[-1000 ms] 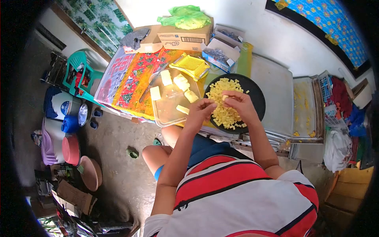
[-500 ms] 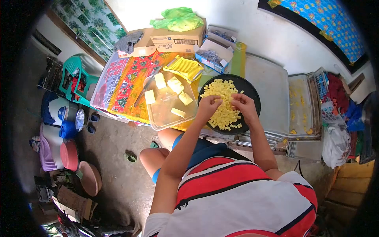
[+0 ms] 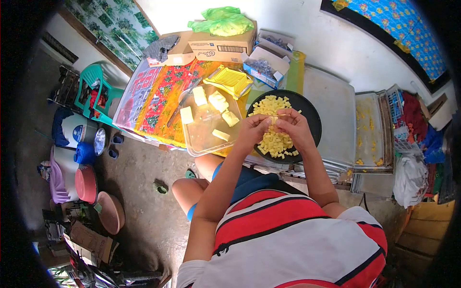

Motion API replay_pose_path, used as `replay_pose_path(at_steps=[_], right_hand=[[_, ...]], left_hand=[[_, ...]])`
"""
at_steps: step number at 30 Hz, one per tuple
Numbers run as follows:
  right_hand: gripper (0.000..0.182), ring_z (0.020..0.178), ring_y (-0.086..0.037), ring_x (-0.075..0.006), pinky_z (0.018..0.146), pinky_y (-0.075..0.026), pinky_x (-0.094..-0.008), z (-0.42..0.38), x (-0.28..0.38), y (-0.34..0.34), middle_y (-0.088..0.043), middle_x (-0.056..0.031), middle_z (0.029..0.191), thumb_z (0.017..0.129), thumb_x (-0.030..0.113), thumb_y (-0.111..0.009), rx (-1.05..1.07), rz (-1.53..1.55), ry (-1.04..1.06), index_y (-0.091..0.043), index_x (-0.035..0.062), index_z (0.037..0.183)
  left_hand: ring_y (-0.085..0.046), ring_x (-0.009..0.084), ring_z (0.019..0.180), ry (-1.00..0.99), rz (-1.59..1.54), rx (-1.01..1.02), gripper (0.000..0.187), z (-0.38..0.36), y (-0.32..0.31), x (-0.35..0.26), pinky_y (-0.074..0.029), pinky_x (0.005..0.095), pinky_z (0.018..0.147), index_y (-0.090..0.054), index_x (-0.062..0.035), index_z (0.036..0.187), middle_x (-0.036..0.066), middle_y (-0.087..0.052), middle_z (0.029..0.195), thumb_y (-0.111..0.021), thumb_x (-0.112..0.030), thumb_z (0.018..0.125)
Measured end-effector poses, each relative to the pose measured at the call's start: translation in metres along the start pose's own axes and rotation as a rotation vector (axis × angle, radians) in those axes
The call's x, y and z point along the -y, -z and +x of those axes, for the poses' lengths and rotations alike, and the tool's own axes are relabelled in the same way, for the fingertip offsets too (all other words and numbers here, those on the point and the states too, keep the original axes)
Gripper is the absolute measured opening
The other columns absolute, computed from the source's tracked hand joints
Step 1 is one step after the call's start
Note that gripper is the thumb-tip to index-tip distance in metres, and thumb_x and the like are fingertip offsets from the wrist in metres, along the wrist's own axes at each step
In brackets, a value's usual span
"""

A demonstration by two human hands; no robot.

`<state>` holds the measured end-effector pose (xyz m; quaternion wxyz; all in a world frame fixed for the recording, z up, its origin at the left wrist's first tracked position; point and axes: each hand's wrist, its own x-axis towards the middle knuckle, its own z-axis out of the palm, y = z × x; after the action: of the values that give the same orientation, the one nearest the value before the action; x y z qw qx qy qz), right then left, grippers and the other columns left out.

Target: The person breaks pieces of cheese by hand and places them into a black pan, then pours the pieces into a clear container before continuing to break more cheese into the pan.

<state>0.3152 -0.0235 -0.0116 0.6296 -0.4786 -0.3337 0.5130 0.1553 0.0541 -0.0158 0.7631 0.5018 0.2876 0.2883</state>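
Note:
Over a round black pan (image 3: 314,122), my left hand (image 3: 253,130) and my right hand (image 3: 294,128) meet fingertip to fingertip. Both are closed in a pinch, with a small yellow piece (image 3: 274,120) between them. Heaped beneath are many small yellow cubes (image 3: 276,144), partly hidden by the hands. Left of the pan, a clear plastic tray (image 3: 199,141) holds several larger pale yellow blocks (image 3: 200,96). At its far edge is a yellow slotted rack (image 3: 231,80), and a knife (image 3: 178,109) lies along its left side.
Cardboard boxes (image 3: 223,45) with a green plastic bag (image 3: 221,23) stand at the table's back, beside an open box of small clear packets (image 3: 261,66). Metal trays (image 3: 331,115) are stacked to the right. A green chair (image 3: 91,79) stands at left.
My hands have come together, and their fingertips now meet at a small yellow piece; before, they were apart above the cubes. The view has shifted slightly.

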Motion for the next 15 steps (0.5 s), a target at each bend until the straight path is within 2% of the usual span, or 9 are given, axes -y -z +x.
replay_pose_path(at_steps=[7,10,13,15], right_hand=[[0.028,0.077,-0.062,-0.0107,0.071,-0.053,-0.0241,-0.003,0.006,-0.002,-0.064,-0.0069,0.092,0.084,0.005,-0.064,-0.033,0.076,-0.017,-0.056,0.0006,0.110],[0.028,0.082,-0.061,-0.0109,0.073,-0.051,-0.0240,0.002,0.003,0.008,-0.064,-0.0050,0.094,0.082,0.007,-0.066,-0.103,-0.013,0.032,-0.059,0.0014,0.109],[0.028,0.084,-0.060,-0.0099,0.074,-0.051,-0.0233,0.010,-0.014,0.028,-0.062,-0.0038,0.095,0.081,0.004,-0.066,-0.161,-0.223,0.140,-0.059,0.0011,0.108],[0.029,0.084,-0.059,-0.0094,0.074,-0.050,-0.0231,0.009,-0.013,0.030,-0.061,-0.0035,0.095,0.080,0.002,-0.066,-0.175,-0.217,0.143,-0.059,0.0005,0.108]], left_hand=[[-0.040,0.0035,0.044,0.039,-0.099,-0.043,0.016,0.000,-0.004,-0.001,-0.029,0.0188,0.041,-0.064,-0.0035,0.095,-0.003,-0.052,0.062,-0.062,-0.019,0.089],[-0.042,0.0045,0.045,0.015,0.005,-0.112,0.018,0.006,-0.010,0.000,-0.031,0.0196,0.042,-0.064,-0.0033,0.094,-0.002,-0.053,0.064,-0.064,-0.020,0.087],[-0.046,0.0049,0.049,-0.215,0.222,-0.168,0.023,0.033,-0.005,0.032,-0.035,0.0213,0.044,-0.066,0.0012,0.091,-0.001,-0.054,0.062,-0.067,-0.021,0.084],[-0.049,0.0075,0.050,-0.234,0.443,-0.170,0.025,0.044,0.001,0.042,-0.038,0.0243,0.047,-0.066,0.0013,0.088,0.001,-0.055,0.059,-0.069,-0.022,0.080]])
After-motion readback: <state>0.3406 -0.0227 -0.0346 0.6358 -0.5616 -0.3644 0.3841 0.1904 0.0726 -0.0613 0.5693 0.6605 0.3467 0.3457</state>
